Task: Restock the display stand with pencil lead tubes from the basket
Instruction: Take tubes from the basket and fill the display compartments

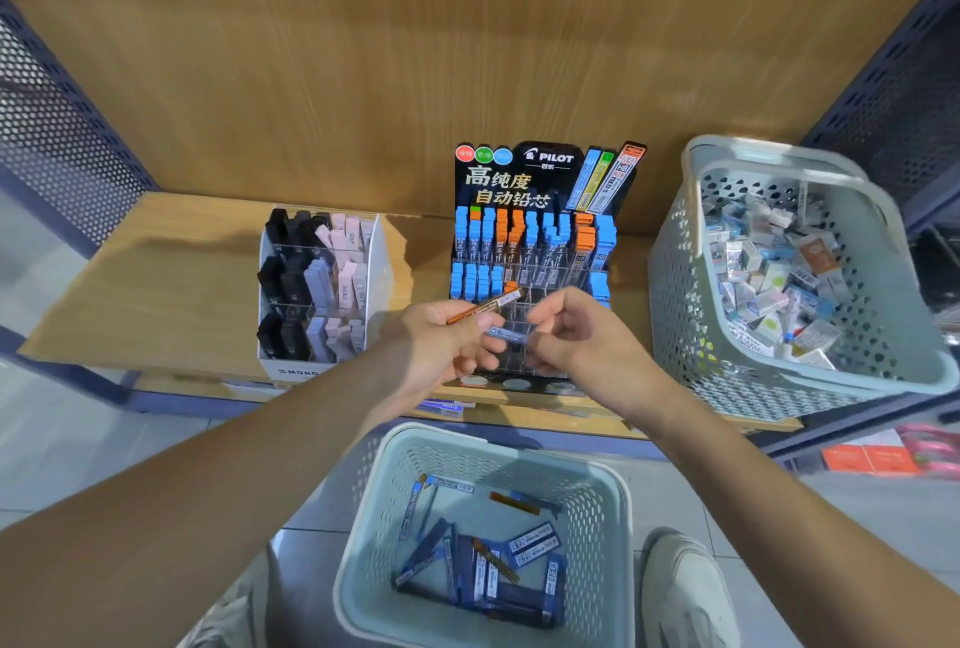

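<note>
back panel [363, 50] wood-grain; shelf [156, 284] wooden; side panels [52, 154] perforated; floor [62, 429] grey tile

Eraser box [376, 258] sits left on the shelf [156, 294]; over right, a full basket [680, 294] heaped with small packs [769, 273]; orange boxes [862, 458] below.

The wooden shelf [171, 278] is carrying the display stand [530, 180] near its middle. A white box of erasers [382, 263] is sitting just left of the stand, and a pale perforated basket [670, 284] of small packets is resting to its right. Below the stand, a second basket [363, 543] is sitting on the tiled floor [78, 439]
</note>
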